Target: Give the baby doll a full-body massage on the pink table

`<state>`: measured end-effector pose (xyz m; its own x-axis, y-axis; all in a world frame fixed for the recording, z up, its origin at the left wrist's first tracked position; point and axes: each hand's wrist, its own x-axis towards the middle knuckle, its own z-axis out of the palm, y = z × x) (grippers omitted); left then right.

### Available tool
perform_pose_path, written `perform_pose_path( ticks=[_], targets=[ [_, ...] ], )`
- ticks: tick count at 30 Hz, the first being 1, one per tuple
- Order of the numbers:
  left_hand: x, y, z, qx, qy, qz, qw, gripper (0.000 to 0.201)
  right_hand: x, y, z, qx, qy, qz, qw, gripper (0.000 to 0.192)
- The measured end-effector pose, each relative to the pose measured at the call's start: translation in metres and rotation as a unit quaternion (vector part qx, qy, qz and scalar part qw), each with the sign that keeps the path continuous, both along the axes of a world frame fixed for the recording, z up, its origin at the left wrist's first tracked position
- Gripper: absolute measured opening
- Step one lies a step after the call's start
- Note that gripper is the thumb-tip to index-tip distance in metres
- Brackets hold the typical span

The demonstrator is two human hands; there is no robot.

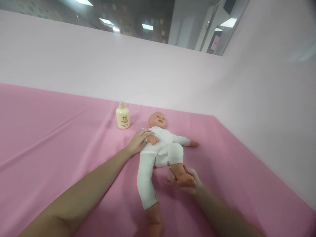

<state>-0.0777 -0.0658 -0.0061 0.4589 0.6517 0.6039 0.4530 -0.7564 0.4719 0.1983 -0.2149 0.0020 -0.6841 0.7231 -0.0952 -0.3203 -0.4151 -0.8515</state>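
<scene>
A baby doll [161, 136] in a white bodysuit lies on its back on the pink sheet, head away from me. My left hand [138, 141] is at the doll's side, its fingers closed over the bent arm; the doll's small fist shows beside them. Around the lower leg nearer the right wall is my right hand [194, 174], shut at the ankle. That leg is bent at the knee and its foot is raised, hiding part of my palm. The doll's other leg [146, 177] stretches straight towards me, and its far arm [184, 140] lies out to the side.
A cream-coloured bottle [122, 117] with a printed label stands upright to the left of the doll's head. The pink sheet [61, 138] has soft creases. White walls [111, 65] rise behind and at the right, with a window [135, 19] above.
</scene>
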Motion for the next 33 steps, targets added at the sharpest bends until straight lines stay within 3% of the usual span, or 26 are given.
perform_pose_path(
  ticks=[3, 7, 17, 23, 29, 33],
  targets=[
    [0.000, -0.002, 0.002, 0.012, 0.011, 0.002, 1.000, 0.051, -0.004, -0.002, 0.012, -0.068, 0.033, -0.070, 0.995, 0.036],
    [0.000, -0.004, 0.003, 0.018, 0.019, 0.004, 1.000, 0.051, -0.006, -0.003, 0.015, -0.115, 0.053, -0.104, 0.987, 0.031],
    [-0.001, 0.000, 0.001, 0.006, 0.001, -0.002, 1.000, 0.055, -0.006, -0.002, 0.012, -0.109, 0.047, -0.100, 0.988, 0.034],
    [0.001, 0.002, -0.003, -0.048, -0.094, 0.006, 0.994, 0.044, -0.001, -0.001, 0.004, -0.048, 0.065, -0.022, 0.996, 0.040],
    [-0.003, 0.017, -0.022, -0.178, -0.315, 0.049, 0.931, 0.050, 0.001, -0.006, 0.000, -0.030, 0.093, 0.094, 0.991, 0.055],
    [-0.008, 0.023, -0.025, -0.196, -0.416, 0.062, 0.886, 0.051, 0.001, -0.009, -0.005, -0.043, 0.067, 0.146, 0.986, 0.057]
  ],
)
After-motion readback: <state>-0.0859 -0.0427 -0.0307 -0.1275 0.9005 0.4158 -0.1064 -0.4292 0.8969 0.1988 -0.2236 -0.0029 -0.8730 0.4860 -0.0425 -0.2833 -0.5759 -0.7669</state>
